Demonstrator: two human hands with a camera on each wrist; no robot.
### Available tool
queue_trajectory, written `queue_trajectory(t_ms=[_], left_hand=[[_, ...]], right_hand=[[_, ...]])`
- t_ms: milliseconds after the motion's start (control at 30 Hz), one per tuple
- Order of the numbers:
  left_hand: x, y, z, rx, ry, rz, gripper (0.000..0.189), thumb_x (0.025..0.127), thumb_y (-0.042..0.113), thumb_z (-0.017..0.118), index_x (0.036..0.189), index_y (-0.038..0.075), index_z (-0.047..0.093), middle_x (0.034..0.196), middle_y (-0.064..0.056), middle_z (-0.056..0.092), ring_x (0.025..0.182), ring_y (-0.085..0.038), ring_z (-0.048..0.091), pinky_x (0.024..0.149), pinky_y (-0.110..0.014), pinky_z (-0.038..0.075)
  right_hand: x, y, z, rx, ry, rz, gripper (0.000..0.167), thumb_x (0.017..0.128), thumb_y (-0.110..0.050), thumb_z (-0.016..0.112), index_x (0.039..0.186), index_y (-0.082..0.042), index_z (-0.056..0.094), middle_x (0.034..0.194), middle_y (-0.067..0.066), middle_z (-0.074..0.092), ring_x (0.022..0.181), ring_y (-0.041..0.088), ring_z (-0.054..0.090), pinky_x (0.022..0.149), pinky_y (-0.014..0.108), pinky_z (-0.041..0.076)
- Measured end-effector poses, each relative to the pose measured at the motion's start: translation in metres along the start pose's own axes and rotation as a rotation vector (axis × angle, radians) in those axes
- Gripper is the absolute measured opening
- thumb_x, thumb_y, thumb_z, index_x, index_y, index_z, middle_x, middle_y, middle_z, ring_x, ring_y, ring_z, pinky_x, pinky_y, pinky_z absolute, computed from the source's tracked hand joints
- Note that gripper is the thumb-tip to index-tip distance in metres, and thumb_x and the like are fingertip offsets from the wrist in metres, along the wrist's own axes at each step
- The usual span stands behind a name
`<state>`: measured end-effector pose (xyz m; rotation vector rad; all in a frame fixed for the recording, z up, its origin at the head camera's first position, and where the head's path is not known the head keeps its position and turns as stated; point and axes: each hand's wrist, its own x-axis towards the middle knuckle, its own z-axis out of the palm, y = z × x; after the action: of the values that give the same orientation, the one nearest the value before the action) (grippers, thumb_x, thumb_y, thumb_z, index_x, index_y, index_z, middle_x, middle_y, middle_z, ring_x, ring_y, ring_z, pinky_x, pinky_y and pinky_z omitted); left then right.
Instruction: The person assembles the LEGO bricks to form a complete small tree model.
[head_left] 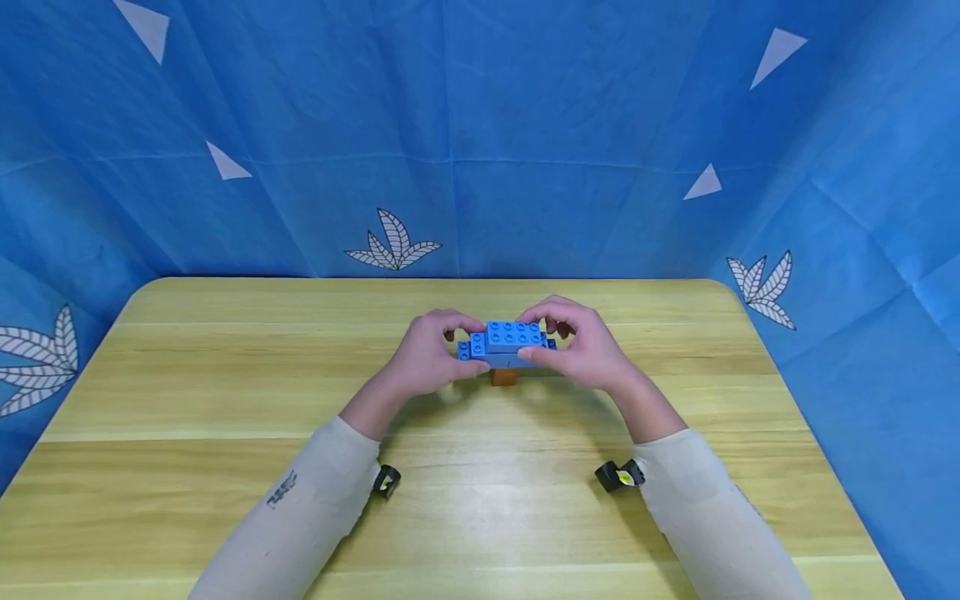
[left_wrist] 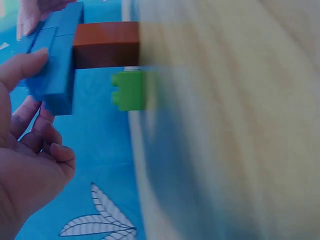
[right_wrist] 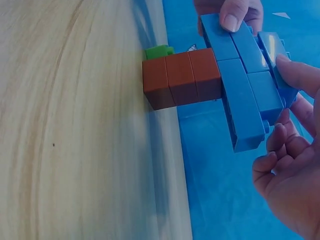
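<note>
A toy-brick build stands on the table, with a brown stem [right_wrist: 182,77] of stacked bricks carrying wider layers of blue bricks [left_wrist: 61,75]. The topmost blue brick [head_left: 513,336] shows its rows of studs in the head view. My right hand [head_left: 585,346] pinches this top brick, thumb on its near side and index finger on the far side. From the other end, my left hand [head_left: 427,354] grips the blue layers, its thumb along the near face and fingers behind. Right beyond the stem sits a green brick [left_wrist: 131,91], hidden in the head view.
The pale wooden table [head_left: 225,500] reaches back to a blue cloth backdrop [head_left: 525,150] with leaf and triangle prints. Small black devices [head_left: 386,481] are strapped at both wrists, by the sleeves [head_left: 315,492].
</note>
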<state>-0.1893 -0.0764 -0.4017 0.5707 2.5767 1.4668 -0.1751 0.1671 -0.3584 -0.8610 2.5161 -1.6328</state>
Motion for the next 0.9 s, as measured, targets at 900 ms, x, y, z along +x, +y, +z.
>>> queue_trajectory(t_ms=[900], left_hand=[[-0.003, 0.017, 0.002, 0.046, 0.119, 0.199, 0.040, 0.078, 0.024, 0.089, 0.113, 0.010, 0.075, 0.102, 0.007, 0.068, 0.086, -0.020, 0.049, 0.064, -0.036, 0.042]], right_hand=[[-0.004, -0.004, 0.000, -0.054, 0.038, 0.025, 0.033, 0.078, 0.006, 0.082, 0.109, 0.004, 0.070, 0.093, 0.013, 0.064, 0.080, 0.044, 0.046, 0.065, 0.042, 0.036]])
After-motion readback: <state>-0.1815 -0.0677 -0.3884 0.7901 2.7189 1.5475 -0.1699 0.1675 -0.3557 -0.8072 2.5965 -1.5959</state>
